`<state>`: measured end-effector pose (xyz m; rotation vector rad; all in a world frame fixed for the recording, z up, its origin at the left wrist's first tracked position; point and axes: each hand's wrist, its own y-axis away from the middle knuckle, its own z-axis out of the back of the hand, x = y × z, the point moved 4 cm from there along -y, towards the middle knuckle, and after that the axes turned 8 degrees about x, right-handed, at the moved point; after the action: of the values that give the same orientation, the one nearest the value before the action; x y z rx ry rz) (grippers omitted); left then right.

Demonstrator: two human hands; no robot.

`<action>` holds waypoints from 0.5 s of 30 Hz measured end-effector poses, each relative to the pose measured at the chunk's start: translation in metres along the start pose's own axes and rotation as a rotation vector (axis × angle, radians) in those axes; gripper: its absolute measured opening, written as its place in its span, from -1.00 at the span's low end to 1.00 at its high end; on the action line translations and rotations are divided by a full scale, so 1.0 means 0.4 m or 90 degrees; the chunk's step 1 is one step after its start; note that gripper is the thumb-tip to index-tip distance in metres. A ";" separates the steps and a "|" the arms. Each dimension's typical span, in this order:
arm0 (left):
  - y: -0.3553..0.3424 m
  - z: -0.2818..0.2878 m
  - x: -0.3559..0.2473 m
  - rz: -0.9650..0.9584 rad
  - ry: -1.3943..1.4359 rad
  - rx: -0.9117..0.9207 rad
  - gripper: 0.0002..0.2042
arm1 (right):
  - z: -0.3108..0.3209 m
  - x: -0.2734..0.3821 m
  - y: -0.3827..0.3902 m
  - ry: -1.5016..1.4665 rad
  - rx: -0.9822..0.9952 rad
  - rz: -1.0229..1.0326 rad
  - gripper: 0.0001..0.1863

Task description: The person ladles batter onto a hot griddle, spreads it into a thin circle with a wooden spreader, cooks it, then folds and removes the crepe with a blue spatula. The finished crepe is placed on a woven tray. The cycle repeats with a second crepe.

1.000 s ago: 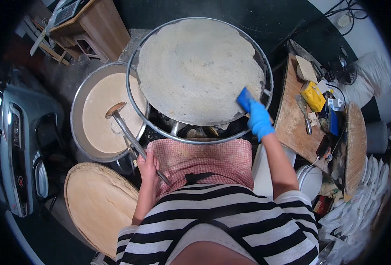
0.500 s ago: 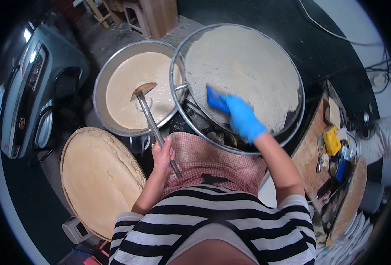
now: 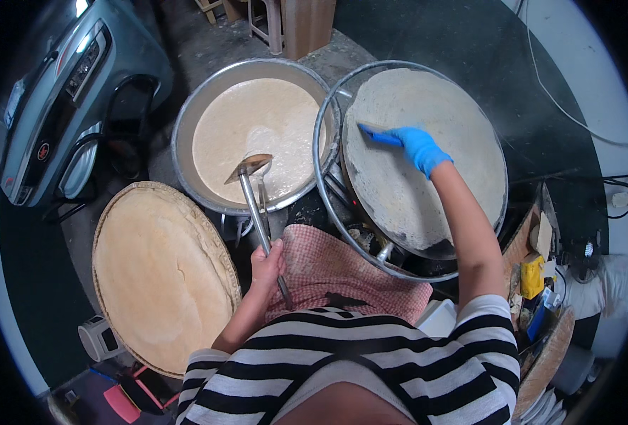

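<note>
My left hand (image 3: 266, 269), bare, is wrapped round the metal handle of a long-handled ladle (image 3: 256, 212). The ladle's brownish head hangs above the near part of a wide metal pot (image 3: 184, 134) of pale beige batter (image 3: 257, 106). My right hand (image 3: 422, 150), in a blue glove, grips a blue scraper (image 3: 379, 134). The scraper is tilted, its edge on the far left part of a thin, pale round pancake (image 3: 413, 205) that covers most of a round griddle. A metal ring (image 3: 321, 163) surrounds the griddle. Dark griddle surface (image 3: 438, 250) shows at the near edge.
A stack of large round flatbreads (image 3: 158, 276) on a woven tray stands at my left. A grey-blue scooter (image 3: 87, 106) is beyond it. Right of the griddle, a wooden board (image 3: 516, 248) bears a yellow box (image 3: 532, 276) and clutter. A checked cloth (image 3: 349, 273) covers my lap.
My right hand has moved the scraper toward the griddle's far side and tilted it. The ladle's head has shifted toward the pot's near rim. The whole view has shifted a little.
</note>
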<state>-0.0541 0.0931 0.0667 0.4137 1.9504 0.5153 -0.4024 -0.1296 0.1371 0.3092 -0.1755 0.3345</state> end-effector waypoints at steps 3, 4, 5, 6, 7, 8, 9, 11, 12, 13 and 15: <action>-0.005 -0.002 0.001 0.010 -0.024 0.011 -0.82 | -0.042 0.022 0.096 -0.057 -0.009 0.038 -0.65; -0.006 -0.004 0.002 0.012 -0.025 0.018 -0.83 | -0.053 0.028 0.123 -0.084 -0.013 0.051 -0.66; -0.006 -0.006 0.002 0.002 -0.034 0.024 -0.83 | -0.067 0.038 0.144 -0.088 -0.009 0.058 -0.67; -0.006 -0.008 0.003 -0.004 -0.032 0.028 -0.83 | -0.080 0.048 0.160 -0.099 -0.006 0.064 -0.68; -0.005 -0.009 0.006 -0.001 -0.019 0.030 -0.84 | -0.090 0.056 0.175 -0.123 0.001 0.063 -0.68; -0.003 -0.012 0.008 -0.003 -0.019 0.040 -0.83 | -0.096 0.070 0.196 0.013 -0.002 0.092 -0.68; 0.000 -0.015 0.009 -0.019 -0.033 0.050 -0.83 | -0.101 0.075 0.215 0.022 0.005 0.091 -0.70; 0.007 -0.021 0.014 -0.027 -0.028 0.059 -0.82 | -0.111 0.087 0.252 0.030 0.015 0.095 -0.71; 0.011 -0.021 0.015 -0.035 -0.040 0.051 -0.82 | -0.117 0.089 0.266 -0.025 0.024 0.076 -0.72; 0.015 -0.022 0.017 -0.037 -0.042 0.045 -0.81 | -0.121 0.095 0.288 -0.009 0.013 0.090 -0.71; 0.023 -0.023 0.020 -0.034 -0.037 0.038 -0.81 | -0.133 0.102 0.337 -0.015 -0.007 0.111 -0.68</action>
<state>-0.0652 0.1034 0.0687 0.4099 1.9197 0.4074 -0.4052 0.0207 0.1323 0.2879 -0.2287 0.5022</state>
